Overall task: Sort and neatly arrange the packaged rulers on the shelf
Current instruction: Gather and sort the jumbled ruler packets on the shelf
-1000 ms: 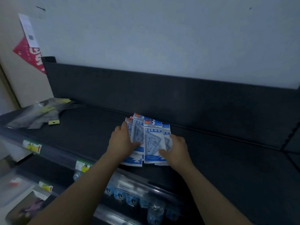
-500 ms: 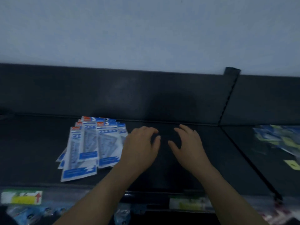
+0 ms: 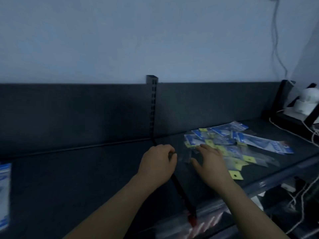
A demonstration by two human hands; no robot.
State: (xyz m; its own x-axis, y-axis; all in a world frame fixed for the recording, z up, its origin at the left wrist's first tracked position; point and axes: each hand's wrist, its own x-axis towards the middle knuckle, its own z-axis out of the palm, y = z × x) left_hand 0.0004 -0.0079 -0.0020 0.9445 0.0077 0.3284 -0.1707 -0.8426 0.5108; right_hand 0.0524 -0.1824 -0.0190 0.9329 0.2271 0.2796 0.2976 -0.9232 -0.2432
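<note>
Packaged rulers (image 3: pixel 241 144) lie in a loose, overlapping heap at the right centre of the frame, on a dark shelf (image 3: pixel 77 187) backed by a dark panel (image 3: pixel 69 114) under a pale wall (image 3: pixel 120 40). The right hand (image 3: pixel 211 163), fingers spread, touches the heap's near-left edge. The left hand (image 3: pixel 157 164) hovers beside it, loosely curled, holding nothing visible. Another blue pack (image 3: pixel 4 195) sits at the far left edge.
</note>
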